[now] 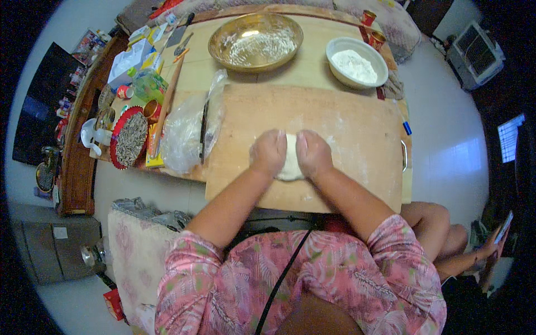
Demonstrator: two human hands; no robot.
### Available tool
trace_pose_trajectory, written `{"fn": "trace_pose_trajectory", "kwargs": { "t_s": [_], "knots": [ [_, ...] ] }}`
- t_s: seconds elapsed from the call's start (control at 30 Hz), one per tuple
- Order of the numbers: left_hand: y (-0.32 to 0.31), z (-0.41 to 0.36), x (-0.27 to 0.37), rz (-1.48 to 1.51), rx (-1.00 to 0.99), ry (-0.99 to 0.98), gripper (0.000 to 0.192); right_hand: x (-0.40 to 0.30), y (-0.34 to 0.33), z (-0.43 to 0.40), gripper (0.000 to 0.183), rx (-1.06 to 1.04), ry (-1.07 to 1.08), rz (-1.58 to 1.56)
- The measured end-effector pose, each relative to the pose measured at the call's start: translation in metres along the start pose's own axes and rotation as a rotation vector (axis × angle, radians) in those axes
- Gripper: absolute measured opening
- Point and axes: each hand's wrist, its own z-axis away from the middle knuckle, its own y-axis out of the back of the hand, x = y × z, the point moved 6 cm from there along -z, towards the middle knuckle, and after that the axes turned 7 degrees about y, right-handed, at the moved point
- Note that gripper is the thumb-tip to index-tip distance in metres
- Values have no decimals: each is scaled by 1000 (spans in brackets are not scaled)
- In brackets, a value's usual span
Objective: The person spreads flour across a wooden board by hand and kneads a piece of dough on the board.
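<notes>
A pale lump of dough (289, 161) lies on a large wooden board (360, 121) dusted with flour. My left hand (269, 151) presses its left side with curled fingers. Against the dough's right side is my right hand (314, 153), also curled, with the thumbs of both hands uppermost. Part of the dough is hidden under the hands. Beyond the board stand a gold-coloured metal basin (255, 42) with flour stuck inside and a white bowl (356, 63) of flour. A clear plastic bag (184, 134) lies at the board's left edge.
Left of the bag are a wooden rolling pin (169, 104), a red-rimmed tray of sunflower seeds (130, 137), a plastic bottle (148, 86) and a red cup (152, 109). A cleaver (176, 35) lies at the far left. Another person's hand (488, 249) holds a phone at the lower right.
</notes>
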Motion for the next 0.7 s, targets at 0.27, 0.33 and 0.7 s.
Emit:
{"fn": "trace_pose_trajectory", "kwargs": {
  "t_s": [0.27,0.33,0.7],
  "knots": [
    [1,-51,8,-122,-262,199,43,20,2,-40,42,-128,-134,-120],
    [15,-43,16,104,-179,249,41,-6,23,-37,43,-26,-126,-274],
    [-15,44,21,-71,30,-260,27,-4,14,34,26,50,282,57]
  ]
}}
